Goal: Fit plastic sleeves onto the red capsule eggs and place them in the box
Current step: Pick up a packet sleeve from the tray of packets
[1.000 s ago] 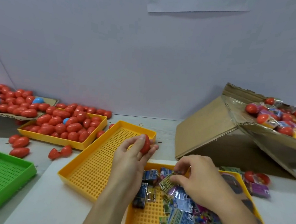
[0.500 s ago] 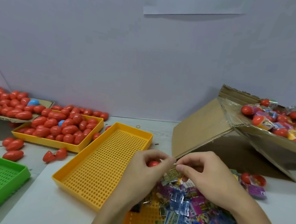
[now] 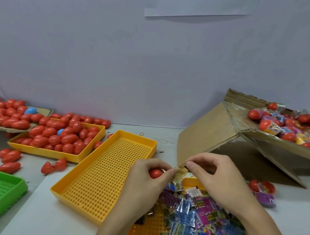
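While my left hand [image 3: 144,180] curls round a red capsule egg [image 3: 155,173], its thumb and finger pinch one edge of a plastic sleeve [image 3: 180,173]. My right hand [image 3: 218,178] pinches the other edge. The cardboard box [image 3: 261,142] sits well apart, back right.

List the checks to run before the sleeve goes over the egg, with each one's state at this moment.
1. Egg held in left hand: ok.
2. Sleeve pinched by both the left hand and right hand: ok.
3. Sleeve mouth opened: cannot tell, it looks flat.
4. Egg lined up with sleeve mouth: not ok, egg sits beside it in the palm.
5. Box within reach with room for more: ok.
6. Spare sleeves at hand: ok.
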{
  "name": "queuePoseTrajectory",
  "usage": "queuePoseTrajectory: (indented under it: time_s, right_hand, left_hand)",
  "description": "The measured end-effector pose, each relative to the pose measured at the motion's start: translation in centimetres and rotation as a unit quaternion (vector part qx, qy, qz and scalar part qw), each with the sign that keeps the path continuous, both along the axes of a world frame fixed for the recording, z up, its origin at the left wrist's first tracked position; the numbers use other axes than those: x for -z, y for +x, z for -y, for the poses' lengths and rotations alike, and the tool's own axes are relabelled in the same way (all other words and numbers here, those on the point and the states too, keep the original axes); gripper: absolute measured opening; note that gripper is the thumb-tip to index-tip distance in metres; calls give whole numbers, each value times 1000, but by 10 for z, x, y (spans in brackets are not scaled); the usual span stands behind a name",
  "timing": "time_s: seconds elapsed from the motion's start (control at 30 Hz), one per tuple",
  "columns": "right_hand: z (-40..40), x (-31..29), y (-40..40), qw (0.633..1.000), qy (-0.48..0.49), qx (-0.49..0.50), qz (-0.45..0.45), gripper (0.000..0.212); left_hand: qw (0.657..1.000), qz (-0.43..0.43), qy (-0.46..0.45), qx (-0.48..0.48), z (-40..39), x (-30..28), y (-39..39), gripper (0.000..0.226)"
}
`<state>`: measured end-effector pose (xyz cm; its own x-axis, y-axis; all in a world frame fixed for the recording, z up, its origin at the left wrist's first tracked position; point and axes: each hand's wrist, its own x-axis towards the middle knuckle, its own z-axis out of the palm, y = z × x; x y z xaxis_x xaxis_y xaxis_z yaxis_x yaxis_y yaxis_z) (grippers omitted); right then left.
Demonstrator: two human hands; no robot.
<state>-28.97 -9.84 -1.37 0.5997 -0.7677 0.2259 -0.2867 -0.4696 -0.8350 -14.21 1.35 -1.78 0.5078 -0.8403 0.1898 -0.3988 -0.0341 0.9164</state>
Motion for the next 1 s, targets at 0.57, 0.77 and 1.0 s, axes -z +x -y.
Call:
queuePoseTrajectory:
  time_s: [0.57,0.77,1.0]
  right_hand:
    - [-10,-10,2,973,179,-118,80,15]
    - [-8,-7,5,977,179,-89,74,11]
    - [-6,-3,3,976,188,-75,73,11]
  left_hand:
    - [983,-178,-41,1,0,-2,-1,14]
    - [981,-187,-41,7,2,0,0,22]
    - [946,-316,-42,54,2,1,5,24]
